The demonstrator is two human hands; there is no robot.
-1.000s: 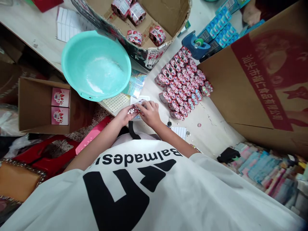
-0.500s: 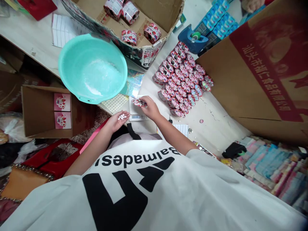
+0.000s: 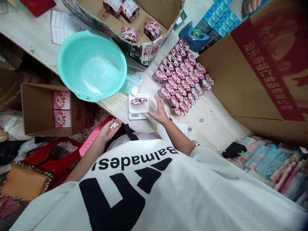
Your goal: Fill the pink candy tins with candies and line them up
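Note:
My left hand [image 3: 109, 129] is palm up below the table edge, its fingers loosely cupped around several small white tablets [image 3: 114, 125]. On the white digital scale [image 3: 139, 116] stands a red and pink oval container [image 3: 139, 101], its top hole looking dark. My right hand [image 3: 159, 110] is just right of the scale, holding nothing, with thumb and fingers apart. A turquoise basin [image 3: 91, 67] with white powder on its bottom sits beyond my left hand. To the right of the scale, many similar oval containers [image 3: 179, 77] stand packed in rows.
A cardboard box [image 3: 144, 48] holding several containers stands behind the basin. A large carton [image 3: 260, 70] blocks the right side. Near the back are a blue tape dispenser [image 3: 193, 38] and another person's hand [image 3: 252, 5]. A sticker sheet [image 3: 114, 102] lies beside the scale.
My right hand has let go of the oval container on the scale and drawn back to the right, opening. My left hand has moved slightly left and down with the tablets.

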